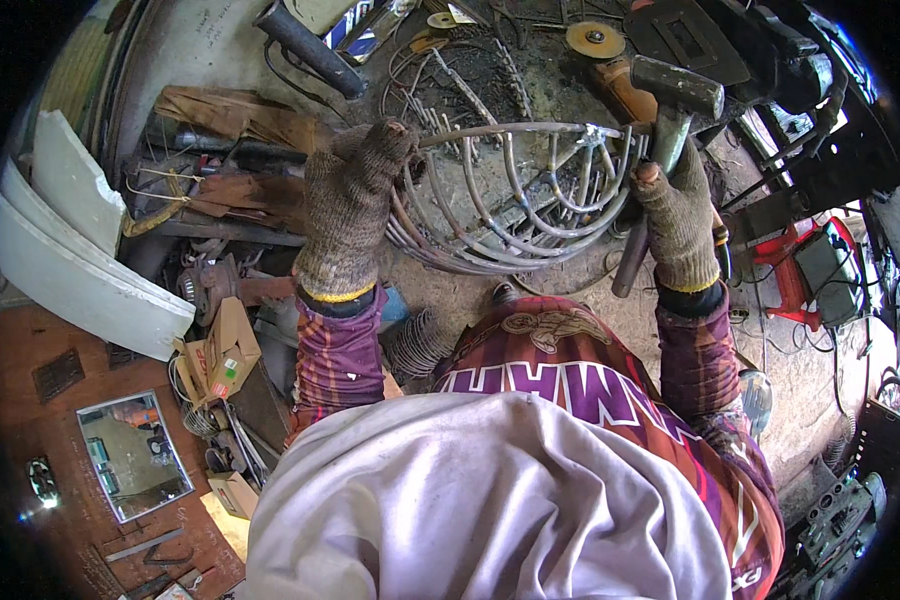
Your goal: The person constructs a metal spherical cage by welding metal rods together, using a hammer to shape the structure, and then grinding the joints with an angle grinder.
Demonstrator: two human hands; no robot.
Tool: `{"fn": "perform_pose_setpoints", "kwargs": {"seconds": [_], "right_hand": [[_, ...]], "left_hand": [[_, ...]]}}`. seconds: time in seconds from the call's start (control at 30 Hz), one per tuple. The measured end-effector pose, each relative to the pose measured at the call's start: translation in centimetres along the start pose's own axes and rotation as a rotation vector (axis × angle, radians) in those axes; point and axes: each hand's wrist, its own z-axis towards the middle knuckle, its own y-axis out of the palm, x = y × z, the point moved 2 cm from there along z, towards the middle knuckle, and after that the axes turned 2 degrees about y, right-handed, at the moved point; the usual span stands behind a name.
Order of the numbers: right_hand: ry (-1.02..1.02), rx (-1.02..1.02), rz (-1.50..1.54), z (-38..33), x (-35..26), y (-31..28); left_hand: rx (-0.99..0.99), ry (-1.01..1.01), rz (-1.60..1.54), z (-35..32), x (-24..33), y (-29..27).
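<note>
My left hand (355,190), in a worn grey-brown knit glove with bare fingertips, grips the left end of the upper rim of a round metal basket (500,260). Bent steel rods form the basket, and its open lattice faces me. On the right, my right hand (682,215), gloved the same way, is closed around a hammer (680,88). The hammer's heavy head stands above the fist, and the lower handle shows below it. This fist is close beside the basket's right edge; whether it touches the rods I cannot tell.
Beyond the basket lie an angle grinder (625,92), a dark welding mask (685,42) and loose metal rods (460,85). A dark pipe (310,48) stands at the far left. Wood scraps (240,200), curved white panels (80,270) and a cardboard box (220,355) crowd the left; a red-framed machine (795,280) sits right.
</note>
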Motion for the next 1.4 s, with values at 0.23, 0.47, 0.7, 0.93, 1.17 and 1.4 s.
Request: {"fn": "perform_pose_setpoints", "kwargs": {"seconds": [0.23, 0.47, 0.7, 0.93, 1.17, 1.4], "right_hand": [[0.047, -0.039, 0.049, -0.7, -0.8, 0.8], [-0.094, -0.067, 0.024, -0.6, 0.8, 0.6], [-0.196, -0.093, 0.168, 0.7, 1.1, -0.6], [-0.183, -0.084, 0.252, 0.8, 0.5, -2.2], [-0.305, 0.357, -0.259, -2.8, -3.8, -3.3], [-0.436, 0.182, -0.016, -9.7, -5.6, -0.4]], "left_hand": [[0.030, -0.012, -0.080, -0.5, -0.1, 0.7], [-0.121, 0.133, 0.005, -1.9, 0.1, -0.6], [-0.310, 0.694, 0.562, -2.6, 3.8, -0.8], [-0.417, 0.403, 0.137, -3.0, 4.9, 1.8], [-0.143, 0.522, 0.418, -2.5, 6.6, 4.6], [0.013, 0.886, 0.588, -0.6, 8.8, 7.5]]}}
